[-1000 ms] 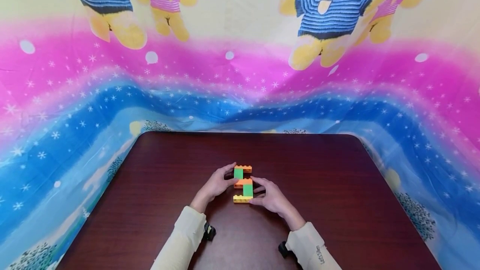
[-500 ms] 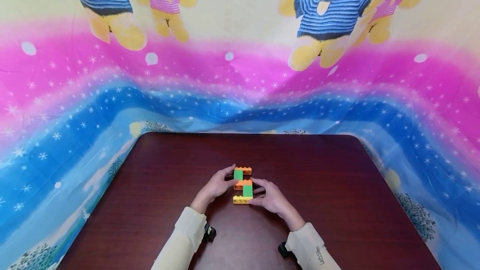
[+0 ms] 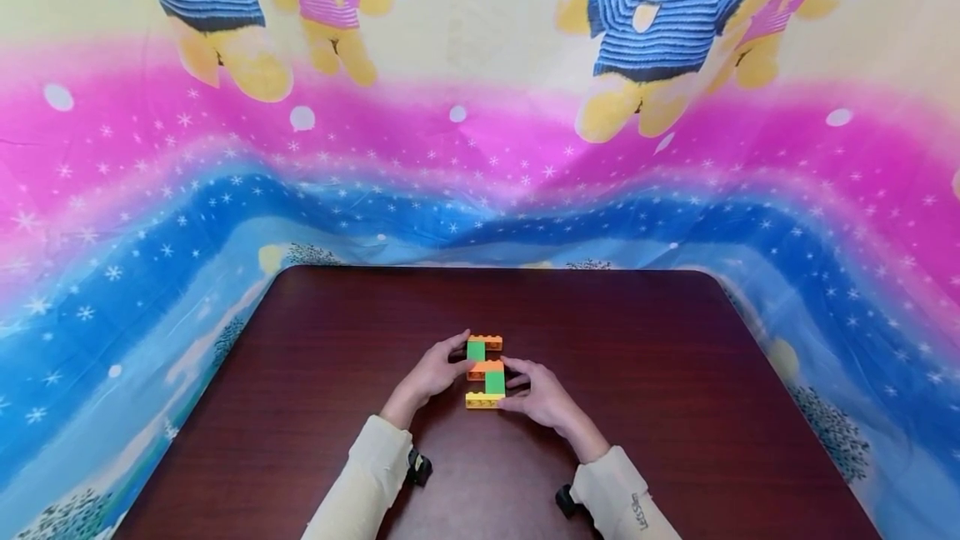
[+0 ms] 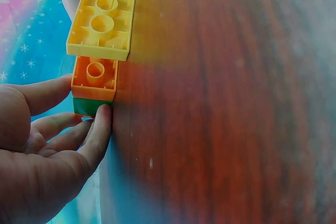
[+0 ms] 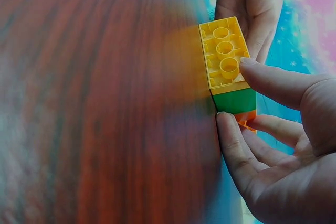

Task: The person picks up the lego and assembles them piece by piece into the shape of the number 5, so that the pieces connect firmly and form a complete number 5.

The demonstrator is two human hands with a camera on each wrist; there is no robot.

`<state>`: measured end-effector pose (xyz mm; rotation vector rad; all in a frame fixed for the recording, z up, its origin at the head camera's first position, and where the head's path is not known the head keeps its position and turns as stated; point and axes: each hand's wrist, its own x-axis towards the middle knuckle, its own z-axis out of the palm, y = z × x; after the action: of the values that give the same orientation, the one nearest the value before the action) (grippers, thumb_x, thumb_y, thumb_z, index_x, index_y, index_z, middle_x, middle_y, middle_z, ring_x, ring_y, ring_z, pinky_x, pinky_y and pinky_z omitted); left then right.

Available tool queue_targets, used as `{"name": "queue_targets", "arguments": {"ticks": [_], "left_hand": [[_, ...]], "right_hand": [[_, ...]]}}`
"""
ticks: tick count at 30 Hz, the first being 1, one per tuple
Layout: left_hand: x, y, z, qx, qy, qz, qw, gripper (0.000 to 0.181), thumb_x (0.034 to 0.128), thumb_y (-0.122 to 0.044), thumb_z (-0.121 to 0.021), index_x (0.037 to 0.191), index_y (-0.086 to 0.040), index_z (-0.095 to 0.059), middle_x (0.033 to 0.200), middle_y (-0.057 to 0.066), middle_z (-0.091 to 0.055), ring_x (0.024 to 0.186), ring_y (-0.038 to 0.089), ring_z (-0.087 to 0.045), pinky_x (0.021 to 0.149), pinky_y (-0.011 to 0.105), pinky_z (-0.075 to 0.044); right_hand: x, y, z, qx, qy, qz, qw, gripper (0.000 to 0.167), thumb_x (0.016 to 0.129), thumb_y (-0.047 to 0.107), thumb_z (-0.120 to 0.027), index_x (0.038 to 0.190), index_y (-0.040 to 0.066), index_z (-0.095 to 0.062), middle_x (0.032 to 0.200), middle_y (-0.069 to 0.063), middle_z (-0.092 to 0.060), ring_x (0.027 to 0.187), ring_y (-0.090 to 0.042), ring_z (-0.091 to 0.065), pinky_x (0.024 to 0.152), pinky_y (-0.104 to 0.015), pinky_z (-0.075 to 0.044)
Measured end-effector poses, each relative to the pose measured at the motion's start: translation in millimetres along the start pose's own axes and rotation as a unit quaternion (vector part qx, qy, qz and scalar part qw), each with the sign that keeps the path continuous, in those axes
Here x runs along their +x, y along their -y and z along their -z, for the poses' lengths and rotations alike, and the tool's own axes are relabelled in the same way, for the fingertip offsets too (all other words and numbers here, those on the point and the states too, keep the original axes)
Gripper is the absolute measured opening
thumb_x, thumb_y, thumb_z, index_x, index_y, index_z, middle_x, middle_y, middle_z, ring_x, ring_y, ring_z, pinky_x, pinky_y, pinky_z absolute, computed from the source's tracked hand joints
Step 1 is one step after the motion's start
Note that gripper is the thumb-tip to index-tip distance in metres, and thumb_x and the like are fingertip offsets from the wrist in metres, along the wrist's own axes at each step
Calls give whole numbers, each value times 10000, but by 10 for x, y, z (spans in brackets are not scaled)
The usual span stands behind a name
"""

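Note:
A zigzag assembly of toy building bricks lies on its side at the middle of the table. From front to back run a yellow brick [image 3: 480,401], a green brick [image 3: 495,383], an orange brick [image 3: 492,366], a second green brick [image 3: 476,352] and a far orange brick [image 3: 492,342]. My left hand [image 3: 431,369] pinches the assembly's left side, thumb at the middle orange brick. On the other side my right hand [image 3: 550,396] pinches the front half, its thumb on the yellow brick, whose hollow underside [image 5: 224,51] shows in the right wrist view.
The dark reddish-brown table [image 3: 660,357] extends around the bricks. Behind it hangs a patterned cloth [image 3: 465,148] with bears and snowflakes. Black wrist devices, the left one [image 3: 419,467] and the right one [image 3: 567,500], sit by the cream sleeve cuffs.

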<state>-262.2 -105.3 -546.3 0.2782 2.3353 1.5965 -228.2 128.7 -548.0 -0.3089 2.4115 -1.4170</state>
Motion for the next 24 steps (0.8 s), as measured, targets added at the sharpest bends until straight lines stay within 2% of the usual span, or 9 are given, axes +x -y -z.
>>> {"name": "queue_targets", "arguments": {"ticks": [16, 24], "left_hand": [[-10, -16, -17, -6, -69, 87, 9999, 658, 1047, -150, -613, 1628, -92, -309, 1595, 185, -444, 1444, 389, -456, 1105, 509, -487], [-8, -15, -6, -30, -89, 77, 9999, 676, 1043, -187, -627, 1630, -94, -306, 1589, 178, -451, 1426, 384, -476, 1111, 523, -479]], "right_hand": [[-6, 0, -3, 36, 7, 12, 10000, 812, 844, 171, -870, 1550, 102, -476, 1408, -176, -573, 1166, -300, -634, 853, -380, -619], [-13, 8, 10, 134, 22, 202, 9997, 858, 858, 122, -852, 1589, 95, -404, 1408, -185, -574, 1152, -305, -640, 881, -390, -616]]}}
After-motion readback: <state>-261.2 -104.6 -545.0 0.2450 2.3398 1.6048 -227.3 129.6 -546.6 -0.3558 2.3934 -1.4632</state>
